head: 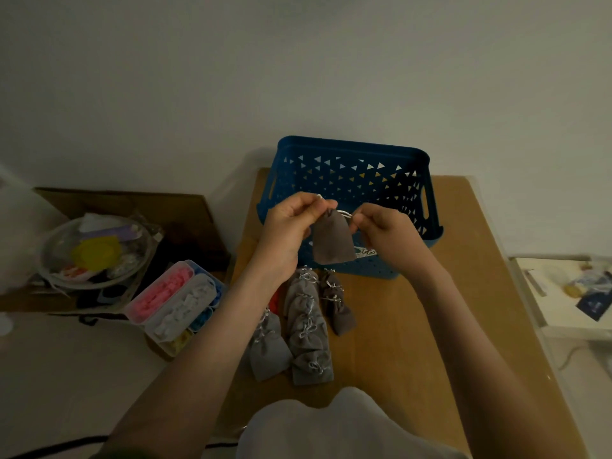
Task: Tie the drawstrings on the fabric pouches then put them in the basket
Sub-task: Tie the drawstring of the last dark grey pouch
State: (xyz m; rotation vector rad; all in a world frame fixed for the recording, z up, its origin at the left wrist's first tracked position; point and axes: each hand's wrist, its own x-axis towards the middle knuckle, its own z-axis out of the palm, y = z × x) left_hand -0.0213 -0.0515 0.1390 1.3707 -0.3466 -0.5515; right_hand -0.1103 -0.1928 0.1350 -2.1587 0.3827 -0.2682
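Both hands, left hand (288, 223) and right hand (384, 226), pinch the cords (344, 213) with the pouch (332, 241) hanging between them before the basket (351, 150); likely light and limp, so grip cords, not cloth.

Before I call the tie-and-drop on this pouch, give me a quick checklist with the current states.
1. Grip on cord: left hand and right hand each pinch the drawstring. Ok.
2. Held pouch hangs free above the table. Ok.
3. Mouth of the held pouch is cinched. Ok.
4. Knot tied: cannot tell, the fingers hide it.
5. Basket is upright with its top open, just behind the held pouch. Ok.
6. Pile of pouches lies in front of the basket, below the drop path. Ok.
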